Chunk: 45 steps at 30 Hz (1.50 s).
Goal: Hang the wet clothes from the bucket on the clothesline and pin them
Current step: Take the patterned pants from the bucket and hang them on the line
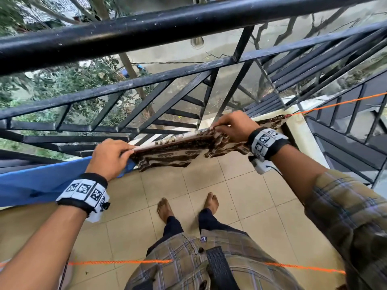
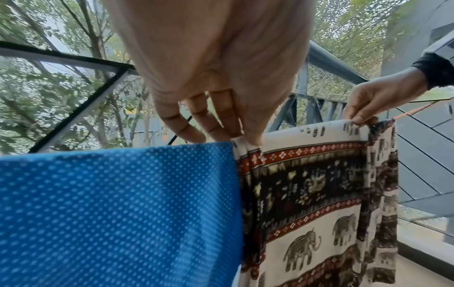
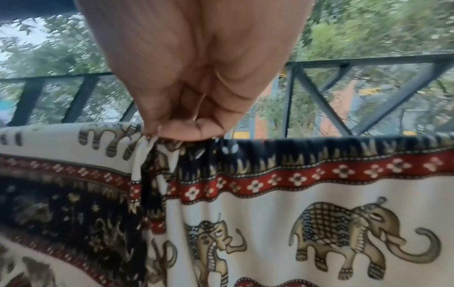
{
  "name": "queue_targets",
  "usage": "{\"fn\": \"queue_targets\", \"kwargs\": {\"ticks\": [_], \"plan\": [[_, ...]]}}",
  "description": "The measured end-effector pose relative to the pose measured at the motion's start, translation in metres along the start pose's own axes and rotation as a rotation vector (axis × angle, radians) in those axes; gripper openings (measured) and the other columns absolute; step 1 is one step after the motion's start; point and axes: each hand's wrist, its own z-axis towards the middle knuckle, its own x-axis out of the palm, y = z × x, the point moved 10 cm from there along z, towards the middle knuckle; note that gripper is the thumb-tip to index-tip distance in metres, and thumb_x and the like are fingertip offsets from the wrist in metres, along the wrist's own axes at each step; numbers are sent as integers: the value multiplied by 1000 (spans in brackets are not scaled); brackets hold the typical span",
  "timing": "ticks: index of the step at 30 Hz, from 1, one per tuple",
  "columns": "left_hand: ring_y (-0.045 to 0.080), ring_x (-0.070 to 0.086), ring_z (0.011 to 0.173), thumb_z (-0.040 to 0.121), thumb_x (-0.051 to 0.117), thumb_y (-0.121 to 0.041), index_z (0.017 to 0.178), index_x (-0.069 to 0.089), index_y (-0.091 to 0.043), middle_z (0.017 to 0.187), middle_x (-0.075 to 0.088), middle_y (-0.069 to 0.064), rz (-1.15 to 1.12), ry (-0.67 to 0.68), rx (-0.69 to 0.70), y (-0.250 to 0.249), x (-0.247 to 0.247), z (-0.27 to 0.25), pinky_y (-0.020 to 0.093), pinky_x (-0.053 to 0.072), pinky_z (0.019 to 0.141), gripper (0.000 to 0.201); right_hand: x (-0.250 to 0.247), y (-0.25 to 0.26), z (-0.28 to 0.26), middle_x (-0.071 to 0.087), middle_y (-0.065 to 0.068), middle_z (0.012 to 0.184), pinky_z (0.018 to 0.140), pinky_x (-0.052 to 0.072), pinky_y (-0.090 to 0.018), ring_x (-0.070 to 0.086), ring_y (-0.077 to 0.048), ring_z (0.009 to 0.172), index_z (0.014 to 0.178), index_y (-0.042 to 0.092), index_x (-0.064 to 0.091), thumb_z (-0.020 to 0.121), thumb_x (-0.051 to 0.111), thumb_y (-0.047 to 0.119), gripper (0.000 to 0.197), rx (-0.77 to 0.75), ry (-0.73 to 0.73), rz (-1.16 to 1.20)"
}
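Note:
An elephant-print cloth (image 1: 178,146) (image 2: 319,194) (image 3: 294,194) in cream, brown and red hangs folded over the orange clothesline (image 1: 339,103). My left hand (image 1: 111,155) (image 2: 236,136) pinches its top edge at the left end, right beside a blue dotted cloth (image 1: 31,185) (image 2: 110,213) hanging on the same line. My right hand (image 1: 232,126) (image 3: 181,130) (image 2: 363,108) pinches a bunched fold of the top edge further right. No pegs or bucket are visible.
A black metal balcony railing (image 1: 167,76) runs just behind the line, with trees and a yard below. A second orange line (image 1: 121,262) crosses close to my waist. My bare feet stand on beige floor tiles (image 1: 240,189).

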Motion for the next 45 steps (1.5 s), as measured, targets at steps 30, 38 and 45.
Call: {"fn": "queue_targets", "kwargs": {"ticks": [30, 38, 45], "plan": [[17, 71, 87, 82, 65, -43, 128, 61, -20, 100, 71, -6, -816, 451, -309, -190, 158, 24, 47, 55, 93, 51, -8, -247, -143, 69, 5, 87, 74, 59, -52, 67, -17, 80, 102, 30, 62, 71, 76, 40, 36, 783, -511, 681], [16, 66, 78, 95, 64, -26, 136, 47, -9, 131, 58, 6, -932, 386, -634, -208, 218, 53, 20, 49, 50, 48, -12, -245, -114, 72, -1, 83, 76, 55, -38, 67, -21, 80, 86, 11, 68, 77, 67, 32, 23, 644, -536, 557], [22, 59, 78, 90, 69, -25, 76, 58, -16, 76, 65, 4, -836, 316, -538, -215, 200, 51, 39, 47, 74, 21, -18, -253, -144, 68, -1, 72, 67, 50, -36, 61, -17, 68, 76, 18, 65, 80, 68, 39, 21, 558, -564, 646]]}}
